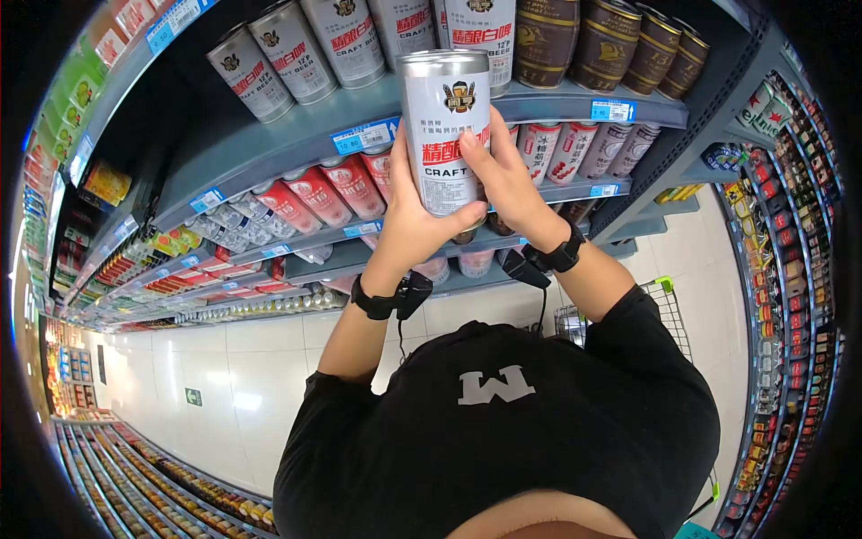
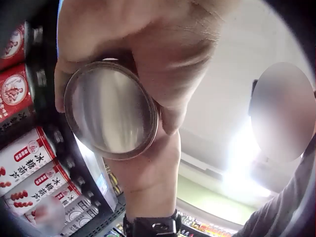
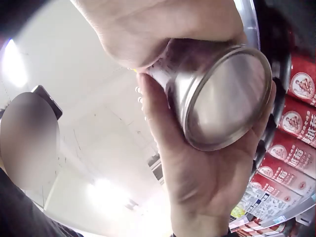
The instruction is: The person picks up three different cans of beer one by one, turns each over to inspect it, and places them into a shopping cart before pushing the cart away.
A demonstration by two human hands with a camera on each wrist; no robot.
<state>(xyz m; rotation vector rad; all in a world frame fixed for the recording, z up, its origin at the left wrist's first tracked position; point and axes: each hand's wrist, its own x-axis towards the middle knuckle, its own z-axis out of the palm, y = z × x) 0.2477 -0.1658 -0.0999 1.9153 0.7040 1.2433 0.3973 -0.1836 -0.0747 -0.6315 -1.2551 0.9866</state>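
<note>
A tall silver-white can (image 1: 446,135) with red lettering and "CRAFT" on its label is held upright between both hands in front of the shelf. My left hand (image 1: 415,211) grips its left side and lower part, with the thumb across near the base. My right hand (image 1: 514,184) grips the right side, its thumb on the front label. From below, the left wrist view shows the can's round metal bottom (image 2: 112,111) with the left hand (image 2: 173,54) around it. In the right wrist view the bottom (image 3: 229,98) shows beside the right hand (image 3: 205,182).
Matching white cans (image 1: 292,54) and dark brown cans (image 1: 606,45) line the upper shelf (image 1: 260,148) behind. Red cans (image 1: 314,193) and white-and-red cans (image 1: 542,148) stand on the shelf below. A wire cart (image 1: 669,314) with green parts is beside the person at the right.
</note>
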